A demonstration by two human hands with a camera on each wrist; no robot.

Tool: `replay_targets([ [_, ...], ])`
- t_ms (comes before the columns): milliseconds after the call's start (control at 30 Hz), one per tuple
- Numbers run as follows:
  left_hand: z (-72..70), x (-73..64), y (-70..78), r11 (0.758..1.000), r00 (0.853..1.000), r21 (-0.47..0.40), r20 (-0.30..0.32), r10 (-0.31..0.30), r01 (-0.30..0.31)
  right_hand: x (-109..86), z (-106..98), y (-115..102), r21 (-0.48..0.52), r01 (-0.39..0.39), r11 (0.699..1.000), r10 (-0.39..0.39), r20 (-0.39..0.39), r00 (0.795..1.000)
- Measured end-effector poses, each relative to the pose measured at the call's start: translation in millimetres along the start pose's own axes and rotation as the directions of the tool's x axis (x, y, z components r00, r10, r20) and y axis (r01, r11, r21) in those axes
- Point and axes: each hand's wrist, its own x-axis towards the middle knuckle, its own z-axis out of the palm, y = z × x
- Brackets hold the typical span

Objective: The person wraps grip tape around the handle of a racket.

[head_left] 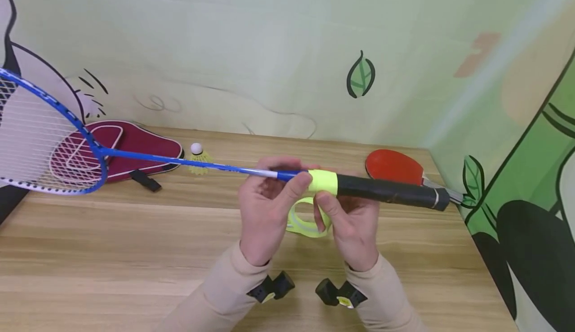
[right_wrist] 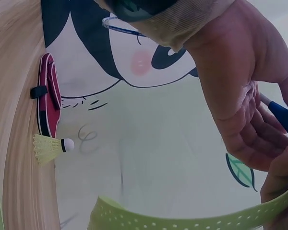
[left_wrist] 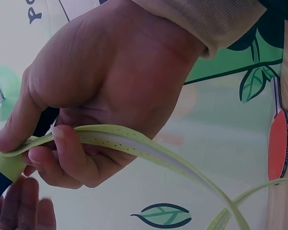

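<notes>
I hold the racket [head_left: 215, 166] above the table [head_left: 112, 252], its black handle [head_left: 386, 191] to the right. My left hand [head_left: 265, 212] grips it by the yellow tape [head_left: 323, 182] wound there; my right hand [head_left: 357, 227] pinches the tape's loose length. A shuttlecock [head_left: 196, 149] sits far left.

A shuttlecock [head_left: 196, 153] stands near a maroon case [head_left: 145, 141] — red paddle [head_left: 394, 165] well apart.

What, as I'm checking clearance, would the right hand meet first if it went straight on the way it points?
Probably the yellow wrap on the racket handle, which crosses the path of the right hand in the head view; they may be touching, but depth is unclear.
</notes>
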Motion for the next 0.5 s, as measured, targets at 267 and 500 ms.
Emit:
replay_targets([
  [267,-1.3,1.5,-2.7,0.987,0.989,-0.153,0.143,-0.029,0.051,0.3,1.9,0.3,0.026,0.002,1.0,-0.002,0.006,1.0],
  [500,-1.7,2.1,-0.1,0.994,0.988,-0.104,0.153,0.001,0.015,-0.6,2.0,-1.7,0.009,-0.033,0.999,0.033,0.033,0.999],
])
